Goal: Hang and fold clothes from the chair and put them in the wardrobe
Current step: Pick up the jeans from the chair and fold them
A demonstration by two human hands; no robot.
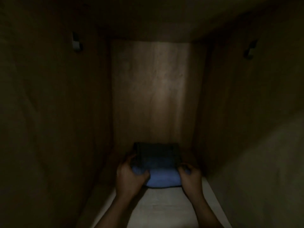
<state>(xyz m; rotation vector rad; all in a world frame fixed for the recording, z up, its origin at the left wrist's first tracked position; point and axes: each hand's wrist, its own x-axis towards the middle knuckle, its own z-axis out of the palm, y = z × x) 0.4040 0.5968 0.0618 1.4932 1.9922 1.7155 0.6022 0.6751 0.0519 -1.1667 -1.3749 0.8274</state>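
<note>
1. We're inside the wardrobe (158, 88), dim all round, and the step in hand looks like the putting-away: a folded stack going in at the back of the shelf (164, 206), lower centre of the frame
2. The left hand (130, 176) has its fingers curled round the left end of the blue garment (162, 177), and the right hand (189, 176) grips the right end the same way
3. The blue garment is a thick, rounded fold with soft edges and seems to rest on the pale shelf surface; a dark garment (158, 155) lies flat on top, reaching towards the back panel
4. Whether the stack touches that back panel, I can't tell in this light
5. Next move, by my reckoning: release both ends evenly and draw the hands out low, so the dark top layer doesn't slide and the fold doesn't spring open
</note>
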